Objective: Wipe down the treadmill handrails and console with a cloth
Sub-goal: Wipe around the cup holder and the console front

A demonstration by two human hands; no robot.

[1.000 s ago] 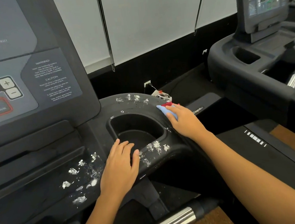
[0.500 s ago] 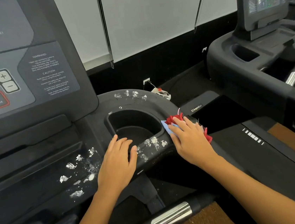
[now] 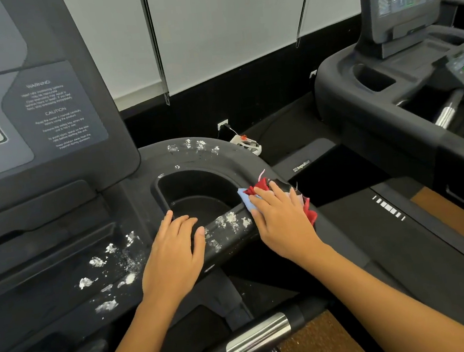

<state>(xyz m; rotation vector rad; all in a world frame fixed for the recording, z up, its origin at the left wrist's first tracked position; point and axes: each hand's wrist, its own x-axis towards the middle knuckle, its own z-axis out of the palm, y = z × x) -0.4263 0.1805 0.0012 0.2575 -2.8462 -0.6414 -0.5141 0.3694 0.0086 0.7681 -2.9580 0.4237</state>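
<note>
A black treadmill console [image 3: 44, 116] fills the left, with a cup holder [image 3: 198, 194] set into its curved black rim. White smears dot the rim [image 3: 193, 147] and the tray below the panel. My right hand [image 3: 282, 219] presses a red, blue and pink cloth [image 3: 261, 187] flat against the rim at the cup holder's right side, fingers straight. My left hand [image 3: 173, 255] rests flat on the rim at the holder's front left edge. A chrome and black handrail [image 3: 258, 338] runs below my arms.
A second treadmill [image 3: 404, 75] with its own console stands at the right. Between the machines lie the dark motor cover [image 3: 304, 164] and a wall socket with a plug [image 3: 223, 124]. White blinds hang behind.
My right hand has slid the cloth along the rim toward me, from the far right curve to beside the cup holder's front. The left hand has stayed in place.
</note>
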